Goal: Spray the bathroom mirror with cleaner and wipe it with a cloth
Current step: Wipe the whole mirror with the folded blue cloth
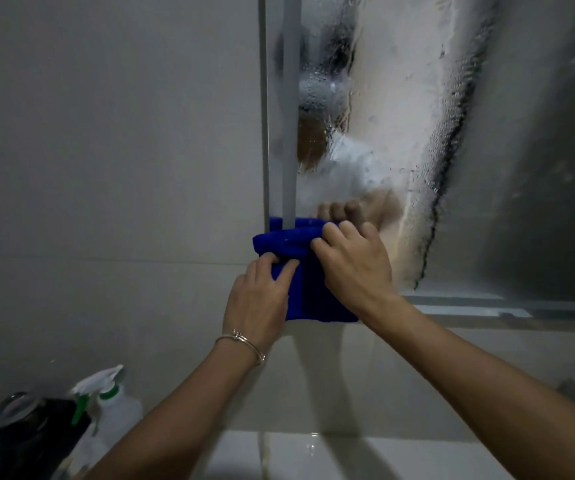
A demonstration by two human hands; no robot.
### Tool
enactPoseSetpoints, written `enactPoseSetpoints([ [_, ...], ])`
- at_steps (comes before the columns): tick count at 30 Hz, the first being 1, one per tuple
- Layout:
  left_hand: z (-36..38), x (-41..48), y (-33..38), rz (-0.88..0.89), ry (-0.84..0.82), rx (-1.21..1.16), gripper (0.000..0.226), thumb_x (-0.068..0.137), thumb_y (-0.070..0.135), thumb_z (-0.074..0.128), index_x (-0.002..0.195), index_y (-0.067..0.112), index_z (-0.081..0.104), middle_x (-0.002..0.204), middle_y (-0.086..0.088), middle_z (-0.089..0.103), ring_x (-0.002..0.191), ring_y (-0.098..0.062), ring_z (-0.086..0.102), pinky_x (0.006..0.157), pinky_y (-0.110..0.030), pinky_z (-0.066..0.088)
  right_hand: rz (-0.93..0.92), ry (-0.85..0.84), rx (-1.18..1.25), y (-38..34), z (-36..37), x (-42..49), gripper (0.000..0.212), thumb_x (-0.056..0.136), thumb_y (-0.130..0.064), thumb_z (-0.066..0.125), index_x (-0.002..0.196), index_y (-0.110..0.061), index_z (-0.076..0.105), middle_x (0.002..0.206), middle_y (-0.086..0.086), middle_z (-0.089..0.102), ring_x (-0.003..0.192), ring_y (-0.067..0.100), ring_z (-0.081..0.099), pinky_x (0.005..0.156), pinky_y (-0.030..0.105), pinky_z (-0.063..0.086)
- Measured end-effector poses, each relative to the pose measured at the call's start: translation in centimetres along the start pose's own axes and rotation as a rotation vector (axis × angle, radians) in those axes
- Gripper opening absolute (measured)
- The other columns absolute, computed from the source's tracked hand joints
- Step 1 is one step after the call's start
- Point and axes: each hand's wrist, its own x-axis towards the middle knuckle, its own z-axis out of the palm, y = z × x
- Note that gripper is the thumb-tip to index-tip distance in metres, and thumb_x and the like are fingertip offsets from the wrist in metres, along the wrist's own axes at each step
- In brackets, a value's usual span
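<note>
A blue cloth (308, 292) hangs folded against the lower left corner of the mirror (400, 140), whose glass is covered in wet spray droplets. My right hand (352, 261) grips the cloth's upper fold with curled fingers. My left hand (262, 292), with a bracelet on the wrist, pinches the cloth's left edge just below. The white spray bottle (113, 407) with a green collar stands at the lower left, away from both hands.
Grey tiled wall (106, 150) fills the left side. A white sink edge (331, 452) lies below my arms. Dark objects (26, 441) crowd the lower left beside the spray bottle. A ledge (487, 306) runs under the mirror on the right.
</note>
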Motion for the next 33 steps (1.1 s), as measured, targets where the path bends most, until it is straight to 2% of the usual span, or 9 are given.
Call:
enactPoseSetpoints([
  [4, -0.8, 1.1, 0.1, 0.027, 0.014, 0.062, 0.042, 0.068, 0.009, 0.073, 0.108, 0.01, 0.06, 0.087, -0.012, 0.055, 0.064, -0.026, 0.055, 0.048, -0.031, 0.04, 0.127, -0.302, 0.176, -2.0, -1.3, 0.3, 0.013, 0.087, -0.014, 0.051, 0.098, -0.015, 0.057, 0.097, 0.003, 0.06, 0.083, 0.022, 0.06, 0.064, 0.031, 0.028],
  [7, -1.1, 1.6, -0.3, 0.036, 0.023, 0.108, 0.054, 0.065, 0.02, 0.078, 0.113, 0.008, 0.058, 0.084, -0.011, 0.056, 0.062, -0.025, 0.056, 0.048, -0.031, 0.04, 0.222, -0.205, 0.317, -3.0, -0.7, -0.5, 0.029, 0.087, -0.007, 0.053, 0.116, -0.007, 0.047, 0.116, 0.012, 0.049, 0.094, 0.026, 0.056, 0.063, 0.03, 0.04],
  [9, -1.2, 1.7, -0.6, 0.043, 0.044, 0.207, 0.062, 0.065, 0.029, 0.078, 0.12, 0.01, 0.056, 0.084, -0.008, 0.057, 0.065, -0.022, 0.056, 0.053, -0.032, 0.041, 0.191, -0.086, 0.303, -3.1, 0.1, -1.1, 0.043, 0.082, -0.003, 0.06, 0.123, 0.0, 0.048, 0.131, 0.02, 0.045, 0.111, 0.035, 0.051, 0.087, 0.039, 0.048],
  [11, -1.0, 1.6, -0.7, 0.066, 0.119, 0.269, 0.059, 0.065, 0.028, 0.079, 0.118, 0.012, 0.059, 0.085, -0.008, 0.057, 0.067, -0.022, 0.054, 0.054, -0.032, 0.042, 0.148, -0.017, 0.259, -2.8, 1.4, -1.9, 0.056, 0.08, -0.01, 0.067, 0.13, 0.004, 0.048, 0.139, 0.025, 0.043, 0.127, 0.042, 0.041, 0.106, 0.052, 0.033],
  [15, 0.2, 1.1, -0.5, 0.156, 0.239, 0.284, 0.055, 0.074, 0.023, 0.066, 0.125, 0.006, 0.056, 0.128, -0.014, 0.05, 0.114, -0.03, 0.047, 0.086, -0.042, 0.048, 0.088, -0.031, 0.233, -2.2, 4.4, -3.0, 0.084, 0.076, -0.034, 0.074, 0.141, -0.001, 0.033, 0.15, 0.022, 0.026, 0.139, 0.038, 0.018, 0.109, 0.053, 0.02],
  [17, 0.8, 0.7, -0.6, 0.199, 0.209, 0.293, 0.068, 0.076, 0.028, 0.064, 0.135, 0.0, 0.043, 0.141, -0.017, 0.042, 0.131, -0.035, 0.038, 0.103, -0.047, 0.038, 0.074, -0.012, 0.224, -2.2, 5.4, -3.1, 0.085, 0.079, -0.041, 0.068, 0.144, -0.004, 0.027, 0.151, 0.02, 0.017, 0.14, 0.038, 0.013, 0.11, 0.054, 0.017],
  [22, 3.0, 0.2, -1.1, 0.183, 0.171, 0.169, 0.07, 0.083, 0.035, 0.037, 0.143, 0.006, 0.016, 0.148, -0.017, 0.025, 0.138, -0.034, 0.021, 0.106, -0.053, 0.027, 0.084, 0.096, 0.223, -3.2, 7.9, -3.7, 0.072, 0.089, -0.031, 0.049, 0.147, -0.008, 0.013, 0.153, 0.019, 0.01, 0.142, 0.037, 0.006, 0.114, 0.055, 0.012],
  [29, 7.5, -1.4, -3.3, 0.342, 0.132, 0.273, 0.103, 0.069, 0.054, 0.066, 0.143, 0.009, 0.011, 0.147, -0.014, 0.019, 0.14, -0.036, 0.007, 0.102, -0.06, 0.025, -0.016, 0.073, 0.132, -3.8, 11.9, -6.5, 0.079, 0.089, -0.054, 0.034, 0.147, -0.008, 0.005, 0.155, 0.013, -0.018, 0.143, 0.031, -0.01, 0.114, 0.048, 0.001],
  [33, 8.6, -1.8, -3.2, 0.328, 0.168, 0.296, 0.105, 0.077, 0.053, 0.053, 0.147, 0.008, -0.011, 0.154, -0.016, -0.018, 0.141, -0.032, -0.018, 0.111, -0.056, 0.007, 0.0, 0.146, 0.131, -4.2, 12.9, -6.6, 0.084, 0.09, -0.057, 0.034, 0.149, -0.01, -0.003, 0.156, 0.012, -0.017, 0.144, 0.029, -0.01, 0.115, 0.047, 0.0],
])
